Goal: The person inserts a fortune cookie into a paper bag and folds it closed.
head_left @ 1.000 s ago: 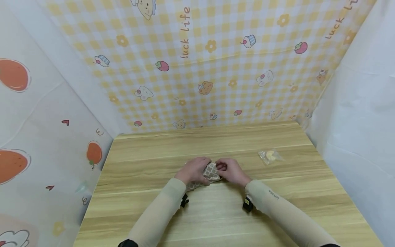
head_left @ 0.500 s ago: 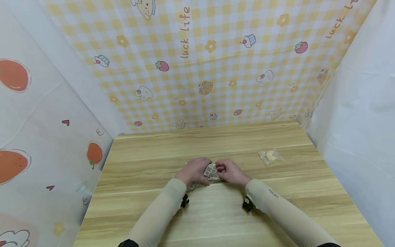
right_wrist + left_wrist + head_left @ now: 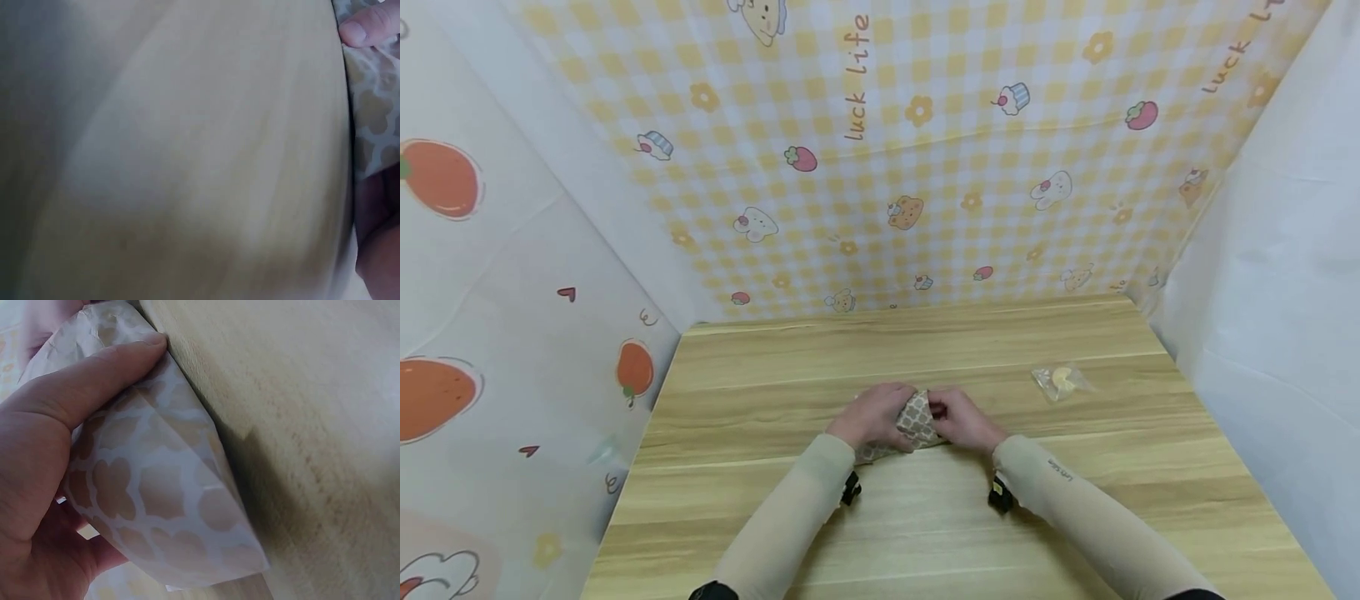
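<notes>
A tan paper package with a white lattice pattern [image 3: 917, 419] lies on the table between both hands. The left hand [image 3: 874, 417] grips it from the left, thumb across the near side and fingers round the far side. In the left wrist view the paper [image 3: 159, 487] tapers to a folded corner past the thumb, and creases show near the top. At its right end, the right hand [image 3: 967, 421] holds the paper's edge with curled fingers; the fingertips are partly hidden. Whatever may be inside the paper is out of sight. The right wrist view catches only the package's edge [image 3: 374, 112].
A small clear plastic packet [image 3: 1063, 380] with a pale yellow round piece lies to the right, beyond the right hand. The wood-grain table [image 3: 925, 533] meets a yellow checked cloth [image 3: 865, 192] at the back. White sheets hang on both sides.
The right fingers have shifted at the package's right end, and the paper edge there stands a little higher. The left hand keeps its grip. The whole head view has shifted slightly.
</notes>
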`<state>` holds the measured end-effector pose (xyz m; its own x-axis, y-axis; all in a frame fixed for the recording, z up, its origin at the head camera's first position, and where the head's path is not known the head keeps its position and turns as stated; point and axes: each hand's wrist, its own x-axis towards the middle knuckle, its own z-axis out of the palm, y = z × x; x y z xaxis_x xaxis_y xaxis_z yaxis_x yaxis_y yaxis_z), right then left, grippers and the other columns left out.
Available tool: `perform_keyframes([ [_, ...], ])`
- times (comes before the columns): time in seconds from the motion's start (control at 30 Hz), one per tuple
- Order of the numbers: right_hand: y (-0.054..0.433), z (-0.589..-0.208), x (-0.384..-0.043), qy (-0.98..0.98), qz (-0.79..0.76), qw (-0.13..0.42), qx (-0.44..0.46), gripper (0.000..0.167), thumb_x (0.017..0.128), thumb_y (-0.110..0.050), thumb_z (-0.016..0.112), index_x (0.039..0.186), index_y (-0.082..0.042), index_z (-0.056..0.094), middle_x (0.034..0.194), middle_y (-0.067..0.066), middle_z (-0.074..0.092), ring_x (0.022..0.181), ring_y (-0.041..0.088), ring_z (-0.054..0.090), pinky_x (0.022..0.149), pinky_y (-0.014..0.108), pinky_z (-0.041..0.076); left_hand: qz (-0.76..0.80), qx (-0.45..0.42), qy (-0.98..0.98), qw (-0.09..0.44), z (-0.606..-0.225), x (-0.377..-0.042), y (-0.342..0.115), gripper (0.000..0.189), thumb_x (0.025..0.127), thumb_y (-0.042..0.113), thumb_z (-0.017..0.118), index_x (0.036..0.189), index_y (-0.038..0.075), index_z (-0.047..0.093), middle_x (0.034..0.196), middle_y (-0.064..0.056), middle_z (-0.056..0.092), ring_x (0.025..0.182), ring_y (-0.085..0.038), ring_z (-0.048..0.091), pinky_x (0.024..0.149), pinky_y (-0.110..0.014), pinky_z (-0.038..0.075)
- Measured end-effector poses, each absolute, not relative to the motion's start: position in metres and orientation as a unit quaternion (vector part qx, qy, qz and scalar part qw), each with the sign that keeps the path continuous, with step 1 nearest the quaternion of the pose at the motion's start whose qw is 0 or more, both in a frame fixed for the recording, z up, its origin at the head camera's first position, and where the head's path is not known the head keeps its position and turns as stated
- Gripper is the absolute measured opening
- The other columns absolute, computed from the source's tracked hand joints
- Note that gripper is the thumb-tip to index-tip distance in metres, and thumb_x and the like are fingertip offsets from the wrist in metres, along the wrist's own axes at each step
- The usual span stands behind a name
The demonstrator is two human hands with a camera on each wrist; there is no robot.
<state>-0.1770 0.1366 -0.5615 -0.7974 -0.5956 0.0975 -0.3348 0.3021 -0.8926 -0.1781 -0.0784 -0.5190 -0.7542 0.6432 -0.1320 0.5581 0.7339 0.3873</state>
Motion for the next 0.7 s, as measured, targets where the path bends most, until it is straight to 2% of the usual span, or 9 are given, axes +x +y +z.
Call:
perform_keyframes([
  [0.2,0.1298,-0.5586,-0.1757,0.823,-0.494,0.12,-0.255,0.027,0.083,0.015,0.071,0.106,0.001,0.074,0.095,0.007,0.077,0.085,0.006,0.07,0.075,0.024,0.06,0.159,0.332,0.921,0.127,-0.5177,-0.1778,-0.0761,0.069,0.071,0.035,0.097,0.128,0.015,0.064,0.122,0.001,0.069,0.114,-0.019,0.064,0.102,-0.036,0.053],
  [0.3,0.1279,-0.5572,-0.1749,0.83,-0.489,0.117,-0.239,0.029,0.08,0.017,0.07,0.104,0.001,0.074,0.092,0.006,0.076,0.083,0.007,0.069,0.073,0.024,0.059,0.159,0.328,0.922,0.13,-0.5175,-0.178,-0.0762,0.069,0.071,0.035,0.097,0.128,0.015,0.064,0.121,0.001,0.068,0.113,-0.019,0.064,0.101,-0.036,0.054],
  [0.5,0.1273,-0.5564,-0.1752,0.843,-0.474,0.094,-0.238,0.026,0.075,0.017,0.065,0.089,-0.004,0.072,0.077,-0.002,0.069,0.072,0.008,0.062,0.063,0.021,0.053,0.162,0.327,0.922,0.128,-0.5176,-0.1776,-0.077,0.069,0.071,0.034,0.097,0.129,0.015,0.064,0.122,0.002,0.068,0.113,-0.018,0.064,0.1,-0.036,0.054],
  [0.7,0.1255,-0.5579,-0.1758,0.852,-0.458,0.08,-0.241,0.025,0.078,0.016,0.066,0.08,-0.009,0.07,0.07,-0.009,0.06,0.067,0.004,0.054,0.059,0.021,0.048,0.161,0.327,0.922,0.128,-0.5172,-0.1763,-0.0771,0.069,0.073,0.035,0.096,0.13,0.014,0.064,0.123,0.001,0.068,0.115,-0.019,0.063,0.102,-0.036,0.053],
])
